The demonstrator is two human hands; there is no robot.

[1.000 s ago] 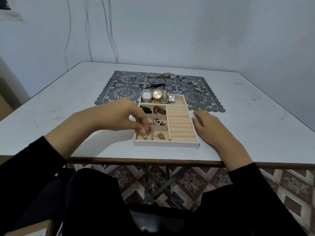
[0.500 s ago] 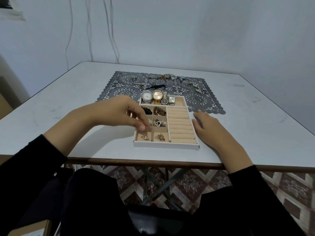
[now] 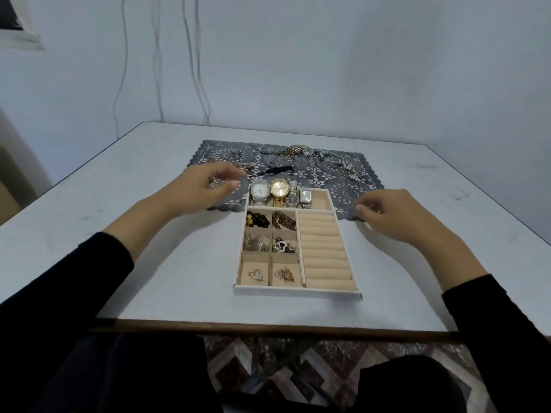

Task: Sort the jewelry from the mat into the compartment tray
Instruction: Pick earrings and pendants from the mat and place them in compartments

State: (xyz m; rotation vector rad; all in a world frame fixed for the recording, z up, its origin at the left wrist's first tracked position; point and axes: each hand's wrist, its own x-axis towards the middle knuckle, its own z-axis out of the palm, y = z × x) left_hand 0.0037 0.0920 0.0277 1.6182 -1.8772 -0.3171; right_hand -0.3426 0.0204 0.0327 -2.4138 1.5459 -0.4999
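A white bench [image 3: 119, 234] carries a grey lace mat [image 3: 369, 180] at its far middle, and the compartment tray [image 3: 298, 292] sits just in front, its far end overlapping the mat's near edge. Both hands, in black sleeves, are raised either side of the tray's far end. The left hand [image 3: 202, 186] hovers over the mat's near-left part with fingers loosely curved and nothing in them. The right hand [image 3: 387, 216] is by the mat's near-right corner, fingers loosely curled, fingertips close to the mat's edge and nothing visible in its grasp. The tray's right side is a column of beige ring rolls [image 3: 325, 251]. Its far compartment holds a silver watch [image 3: 260, 190], a gold watch [image 3: 280, 188] and two smaller ones. The six small cells hold dark beads [image 3: 258, 220], a brown bracelet [image 3: 283, 220], silver pieces [image 3: 258, 242], a heart pendant [image 3: 280, 245] and small gold bits [image 3: 256, 275]. Unsorted jewelry remains on the mat: a heap of chains [image 3: 295, 150] at the far edge, scattered rings [image 3: 235, 152] and a black slender item [image 3: 280, 169]
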